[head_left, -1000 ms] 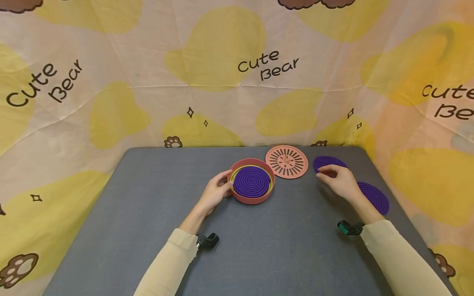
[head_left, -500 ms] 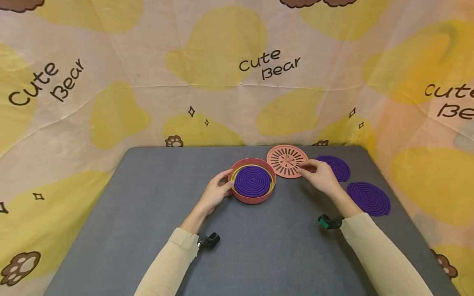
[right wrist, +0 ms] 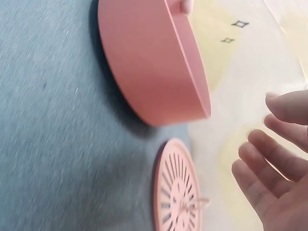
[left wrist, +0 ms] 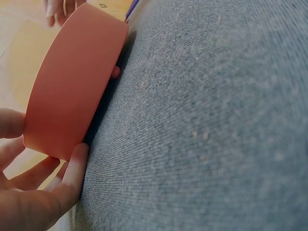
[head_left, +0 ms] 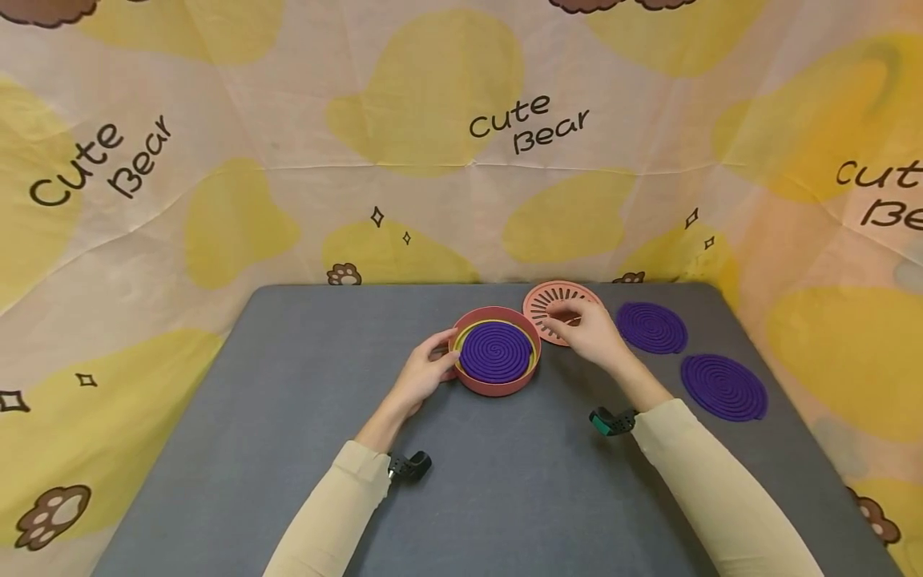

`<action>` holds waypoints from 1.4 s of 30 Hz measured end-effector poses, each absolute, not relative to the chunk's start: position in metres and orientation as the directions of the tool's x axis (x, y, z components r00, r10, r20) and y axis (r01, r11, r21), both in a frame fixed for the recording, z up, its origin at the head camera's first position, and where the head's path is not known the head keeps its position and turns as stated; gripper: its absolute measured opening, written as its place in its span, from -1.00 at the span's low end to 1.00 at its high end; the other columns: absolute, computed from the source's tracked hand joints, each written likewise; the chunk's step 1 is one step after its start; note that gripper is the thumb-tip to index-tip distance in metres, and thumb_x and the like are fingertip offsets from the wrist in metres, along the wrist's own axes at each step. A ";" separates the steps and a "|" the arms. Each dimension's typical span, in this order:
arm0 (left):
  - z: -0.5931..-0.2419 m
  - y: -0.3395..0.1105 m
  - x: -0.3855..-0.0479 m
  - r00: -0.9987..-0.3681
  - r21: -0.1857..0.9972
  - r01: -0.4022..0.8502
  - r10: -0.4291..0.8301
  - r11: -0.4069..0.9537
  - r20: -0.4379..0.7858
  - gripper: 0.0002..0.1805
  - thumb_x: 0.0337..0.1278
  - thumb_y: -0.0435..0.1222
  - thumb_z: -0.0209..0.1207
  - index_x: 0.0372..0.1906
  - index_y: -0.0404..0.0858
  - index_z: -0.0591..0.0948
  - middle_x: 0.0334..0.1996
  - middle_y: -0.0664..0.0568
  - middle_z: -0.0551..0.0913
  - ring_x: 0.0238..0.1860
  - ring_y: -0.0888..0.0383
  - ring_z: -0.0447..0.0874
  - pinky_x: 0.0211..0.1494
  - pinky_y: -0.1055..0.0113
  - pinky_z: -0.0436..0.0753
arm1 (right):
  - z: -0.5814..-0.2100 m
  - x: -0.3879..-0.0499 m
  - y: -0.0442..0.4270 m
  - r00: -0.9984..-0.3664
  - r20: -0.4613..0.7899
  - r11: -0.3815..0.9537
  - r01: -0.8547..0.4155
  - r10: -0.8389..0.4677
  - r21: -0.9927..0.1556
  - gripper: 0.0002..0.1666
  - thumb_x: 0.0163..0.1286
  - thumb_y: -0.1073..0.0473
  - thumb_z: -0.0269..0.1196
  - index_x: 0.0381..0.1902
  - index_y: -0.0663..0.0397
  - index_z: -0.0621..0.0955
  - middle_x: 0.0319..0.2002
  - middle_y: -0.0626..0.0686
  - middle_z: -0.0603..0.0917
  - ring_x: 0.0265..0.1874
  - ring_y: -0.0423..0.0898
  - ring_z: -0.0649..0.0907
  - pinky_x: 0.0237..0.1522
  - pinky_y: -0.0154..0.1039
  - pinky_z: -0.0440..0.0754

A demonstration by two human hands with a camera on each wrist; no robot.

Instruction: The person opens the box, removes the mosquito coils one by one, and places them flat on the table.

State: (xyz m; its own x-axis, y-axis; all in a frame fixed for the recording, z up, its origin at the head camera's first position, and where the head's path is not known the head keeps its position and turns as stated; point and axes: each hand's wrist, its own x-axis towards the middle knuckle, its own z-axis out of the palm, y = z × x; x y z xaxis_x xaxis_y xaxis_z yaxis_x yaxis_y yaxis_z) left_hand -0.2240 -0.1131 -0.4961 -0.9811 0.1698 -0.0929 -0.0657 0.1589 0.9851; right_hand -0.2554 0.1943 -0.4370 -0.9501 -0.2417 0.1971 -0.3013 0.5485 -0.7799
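Left fingers (left wrist: 74, 166) grip the pink box (left wrist: 72, 82) from the left; parted, empty right fingers (right wrist: 274, 151) hover over the lid (right wrist: 175, 192).

Slotted lid (head_left: 538, 308) partly behind right hand (head_left: 587, 330), cropped in right wrist view; yellow piece (head_left: 534, 357) partly under purple coil (head_left: 495, 353).

Yellow-patched cloth (head_left: 433, 192) hangs behind the gray table (head_left: 490, 489).
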 end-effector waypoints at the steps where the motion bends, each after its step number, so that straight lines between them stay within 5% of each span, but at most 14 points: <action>1: -0.496 -0.113 -0.224 -0.981 0.986 -0.060 0.174 0.155 -0.087 -0.48 0.49 -0.31 0.14 0.48 -0.12 0.43 0.32 -0.19 0.48 0.24 -0.10 0.57 0.06 0.07 0.72 | -0.436 -0.256 0.191 -0.947 0.205 0.543 -0.312 -0.248 -0.780 -0.72 0.42 0.18 0.36 0.01 0.20 0.73 -0.09 0.16 0.74 -0.14 0.09 0.70 -0.10 -0.01 0.67; 18: -0.496 -0.112 -0.223 -0.979 0.983 -0.062 0.180 0.174 -0.094 -0.47 0.51 -0.30 0.12 0.50 -0.12 0.40 0.34 -0.16 0.46 0.25 -0.08 0.56 0.06 0.08 0.72 | -0.441 -0.264 0.146 -0.908 0.190 0.572 -0.386 -0.372 -0.724 -0.63 0.44 0.14 0.33 0.08 0.28 0.70 -0.10 0.12 0.73 -0.08 0.06 0.68 0.01 0.05 0.65; 42: -0.497 -0.114 -0.224 -0.978 0.990 -0.054 0.194 0.132 -0.079 -0.48 0.52 -0.33 0.10 0.49 -0.13 0.41 0.36 -0.20 0.45 0.26 -0.11 0.56 0.08 0.05 0.70 | -0.455 -0.282 0.100 -0.880 0.013 0.744 -0.409 -0.474 -0.528 -0.40 0.46 -0.12 0.29 0.26 0.16 0.60 0.20 0.22 0.57 0.22 0.17 0.54 0.25 0.12 0.51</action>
